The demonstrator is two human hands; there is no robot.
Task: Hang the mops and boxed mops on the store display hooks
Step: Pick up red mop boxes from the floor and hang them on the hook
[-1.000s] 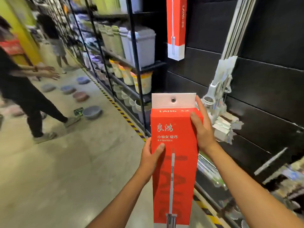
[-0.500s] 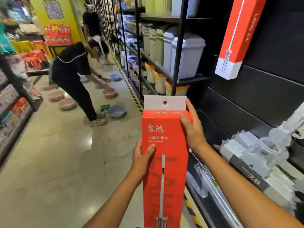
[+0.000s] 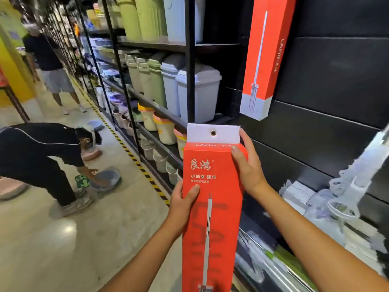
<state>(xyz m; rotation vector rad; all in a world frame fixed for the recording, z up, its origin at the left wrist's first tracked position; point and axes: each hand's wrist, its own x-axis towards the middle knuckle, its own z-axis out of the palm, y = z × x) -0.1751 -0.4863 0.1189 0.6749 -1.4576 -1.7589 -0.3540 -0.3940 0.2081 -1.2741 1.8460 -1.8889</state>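
A tall red boxed mop (image 3: 212, 211) with a white top tab and a metal eyelet stands upright in front of me. My left hand (image 3: 182, 202) grips its left edge, thumb across the front. My right hand (image 3: 248, 165) grips the upper right corner, just under the tab. A second red boxed mop (image 3: 264, 57) hangs on the black slat wall (image 3: 336, 81) above and to the right. White loose mops (image 3: 345, 199) hang at the far right. No hook is visible near the eyelet.
Black shelving (image 3: 189, 60) on the left of the wall holds bins and buckets. A person (image 3: 40, 152) bends over a basin (image 3: 105, 180) in the aisle; another person (image 3: 50, 66) stands further back. More mops lie low at the right (image 3: 273, 256).
My view has swung left and closer to the wall; the hanging box now looks larger and nearer. The held box stays upright in both hands. The bending person reaches down to a basin.
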